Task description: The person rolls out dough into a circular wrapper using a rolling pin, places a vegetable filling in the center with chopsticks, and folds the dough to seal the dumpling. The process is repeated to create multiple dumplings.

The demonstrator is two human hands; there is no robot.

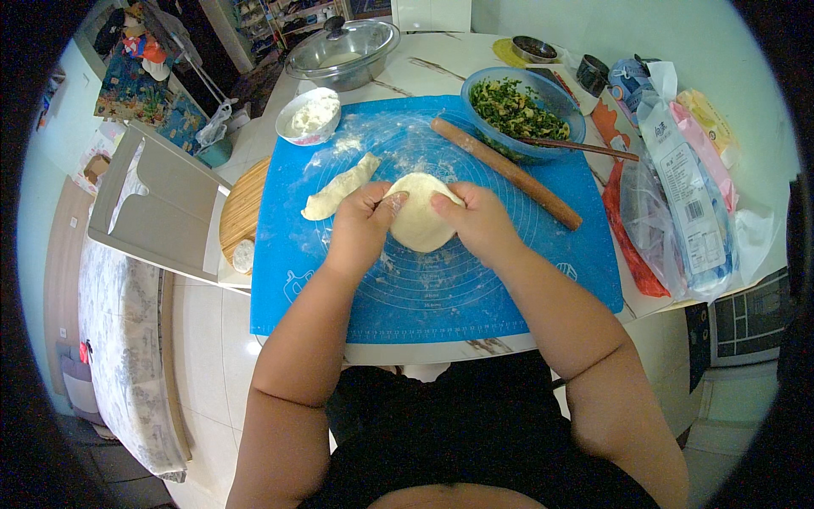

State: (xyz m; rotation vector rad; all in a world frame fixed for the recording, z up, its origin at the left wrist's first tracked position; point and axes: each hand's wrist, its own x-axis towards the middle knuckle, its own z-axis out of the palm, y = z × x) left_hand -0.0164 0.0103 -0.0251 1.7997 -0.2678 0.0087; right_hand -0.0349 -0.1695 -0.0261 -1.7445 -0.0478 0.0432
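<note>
A round, flattened dough wrapper [422, 219] is held between both hands over a blue silicone pastry mat [439, 321]. My left hand [367, 219] pinches its upper left edge, thumb on top. The upper right edge is gripped by my right hand [478, 216] in the same way. A log of dough [341, 188] lies on the floured mat beyond my left hand. To the right of the wrapper, a wooden rolling pin [509, 173] rests diagonally on the mat. The fingers under the wrapper are hidden.
A white bowl of flour [310, 117] stands at the mat's upper left, a lidded glass-topped pot [343, 54] behind it. At upper right is a blue bowl of chopped green filling [523, 111] with chopsticks [582, 147] across it. Plastic packages [687, 197] line the table's right side.
</note>
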